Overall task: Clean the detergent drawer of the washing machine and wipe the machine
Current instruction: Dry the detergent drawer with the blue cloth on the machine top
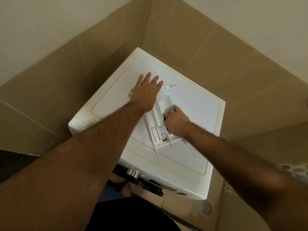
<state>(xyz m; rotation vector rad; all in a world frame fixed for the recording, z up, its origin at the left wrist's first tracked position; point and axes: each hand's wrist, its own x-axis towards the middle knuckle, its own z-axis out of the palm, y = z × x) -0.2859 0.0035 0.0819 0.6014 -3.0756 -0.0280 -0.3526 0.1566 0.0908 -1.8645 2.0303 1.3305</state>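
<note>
The white detergent drawer (158,120) lies on top of the washing machine (196,114), compartments facing up. My left hand (145,94) rests flat beside it, fingers straight; my right hand (175,120) grips a blue cloth (175,107) inside it

No legible text — none anywhere

White washing machine (191,104), white drawer (160,107), tan tiles (216,52).
</note>
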